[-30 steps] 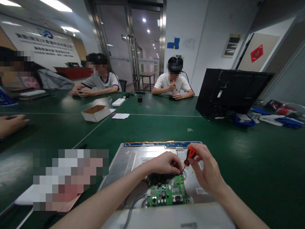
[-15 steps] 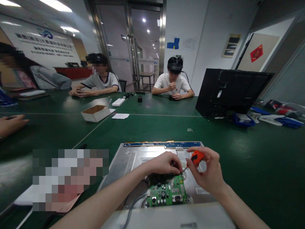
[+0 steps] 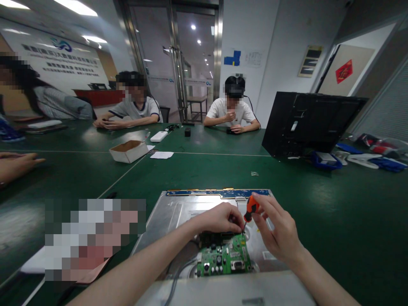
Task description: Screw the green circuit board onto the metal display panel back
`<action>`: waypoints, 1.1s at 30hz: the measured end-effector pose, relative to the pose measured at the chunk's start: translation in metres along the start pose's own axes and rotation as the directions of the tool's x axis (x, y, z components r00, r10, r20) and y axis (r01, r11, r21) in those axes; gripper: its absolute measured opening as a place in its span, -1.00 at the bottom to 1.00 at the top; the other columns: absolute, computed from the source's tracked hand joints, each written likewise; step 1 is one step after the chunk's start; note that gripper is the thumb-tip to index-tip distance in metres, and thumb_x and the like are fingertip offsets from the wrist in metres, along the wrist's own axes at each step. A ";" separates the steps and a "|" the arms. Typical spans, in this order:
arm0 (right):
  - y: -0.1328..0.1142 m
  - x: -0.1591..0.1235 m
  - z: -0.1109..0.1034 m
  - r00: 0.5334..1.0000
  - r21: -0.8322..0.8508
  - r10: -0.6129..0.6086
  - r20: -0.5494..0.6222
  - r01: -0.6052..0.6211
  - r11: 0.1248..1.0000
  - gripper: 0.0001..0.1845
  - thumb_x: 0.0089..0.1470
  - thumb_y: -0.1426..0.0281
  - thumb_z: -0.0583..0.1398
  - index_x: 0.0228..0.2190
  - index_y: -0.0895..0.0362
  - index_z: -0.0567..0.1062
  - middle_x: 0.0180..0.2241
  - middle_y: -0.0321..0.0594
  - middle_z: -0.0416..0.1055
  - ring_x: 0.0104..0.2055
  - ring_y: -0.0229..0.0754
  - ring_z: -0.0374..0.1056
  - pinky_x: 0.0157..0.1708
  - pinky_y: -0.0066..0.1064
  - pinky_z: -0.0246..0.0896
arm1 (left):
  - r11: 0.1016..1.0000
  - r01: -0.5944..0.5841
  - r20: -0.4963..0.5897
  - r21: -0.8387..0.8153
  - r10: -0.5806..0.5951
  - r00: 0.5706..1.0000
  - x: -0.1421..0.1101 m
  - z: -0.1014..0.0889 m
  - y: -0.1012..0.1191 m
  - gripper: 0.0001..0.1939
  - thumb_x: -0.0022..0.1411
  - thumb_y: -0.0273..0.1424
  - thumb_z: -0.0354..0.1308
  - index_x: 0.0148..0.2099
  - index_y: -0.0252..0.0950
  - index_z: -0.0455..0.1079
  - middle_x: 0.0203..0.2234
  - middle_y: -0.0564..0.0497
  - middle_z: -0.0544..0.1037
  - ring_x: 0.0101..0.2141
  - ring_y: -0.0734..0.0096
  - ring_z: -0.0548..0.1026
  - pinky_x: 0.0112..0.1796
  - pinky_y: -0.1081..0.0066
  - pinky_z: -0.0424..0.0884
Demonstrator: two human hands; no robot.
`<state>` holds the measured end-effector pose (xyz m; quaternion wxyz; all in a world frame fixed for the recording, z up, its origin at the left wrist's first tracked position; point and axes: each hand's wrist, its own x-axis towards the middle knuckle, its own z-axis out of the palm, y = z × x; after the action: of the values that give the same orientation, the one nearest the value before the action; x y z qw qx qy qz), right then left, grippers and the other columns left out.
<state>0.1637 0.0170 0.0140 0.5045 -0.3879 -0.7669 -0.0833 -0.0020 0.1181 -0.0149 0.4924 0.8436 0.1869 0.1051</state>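
Note:
My right hand [image 3: 276,227] grips an orange and black screwdriver [image 3: 251,207] by its handle. The screwdriver stands nearly upright, its tip down at the top right corner of a green circuit board [image 3: 223,257]. Beside that tip, my left hand [image 3: 221,217] has its fingers pinched together; whatever they hold is hidden or too small to make out. The board lies on a silver metal panel [image 3: 172,225] with a blue circuit strip [image 3: 197,194] along its far edge. A grey cable [image 3: 177,278] runs from the board's left side.
A white open box [image 3: 129,153] and a white paper [image 3: 162,155] lie farther back on the green table. A black monitor [image 3: 309,123] stands at the right. Two people sit opposite, another at the far left. A co-worker's hand [image 3: 21,165] rests at the left edge.
My right hand has tipped the screwdriver from a slant to nearly upright and shifted its handle left. My left hand stays in place. The co-worker's hand at the left moved slightly right.

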 end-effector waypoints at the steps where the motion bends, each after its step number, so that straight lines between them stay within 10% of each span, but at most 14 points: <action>1: 0.000 0.000 0.000 1.000 -0.003 -0.002 0.003 0.002 1.000 -0.47 0.19 0.54 0.04 0.17 0.03 0.20 -0.22 -0.14 0.44 -0.43 -0.25 0.39 -0.52 -0.43 0.37 | 1.000 -0.001 0.001 -0.006 0.001 1.000 0.000 0.000 0.000 -0.89 0.02 -0.60 0.24 -0.36 -0.34 0.52 -0.55 0.13 0.46 -0.48 0.49 0.39 -0.40 0.54 0.27; 10: 0.006 -0.011 0.010 0.984 0.090 0.087 -0.158 -0.073 0.993 -0.53 0.05 0.50 0.24 -0.04 0.04 0.21 -0.27 -0.21 0.42 -0.49 -0.28 0.39 -0.54 -0.42 0.38 | 1.000 0.014 -0.013 0.023 -0.014 1.000 0.000 0.000 -0.002 -0.88 0.01 -0.58 0.26 -0.35 -0.32 0.56 -0.57 0.13 0.47 -0.50 0.50 0.36 -0.42 0.54 0.24; 33: 0.004 -0.008 0.007 0.985 0.106 0.121 -0.122 -0.108 0.988 -0.49 0.06 0.49 0.24 0.01 0.05 0.17 -0.20 -0.16 0.46 -0.59 -0.36 0.26 -0.68 -0.52 0.22 | 0.998 0.034 -0.023 0.048 -0.033 0.999 -0.001 0.000 0.000 -0.88 0.02 -0.57 0.25 -0.36 -0.31 0.56 -0.56 0.12 0.49 -0.48 0.49 0.39 -0.42 0.54 0.26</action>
<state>0.1629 0.0186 0.0027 0.5754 -0.3996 -0.7124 -0.0407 -0.0024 0.1175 -0.0148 0.4716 0.8506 0.2091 0.1015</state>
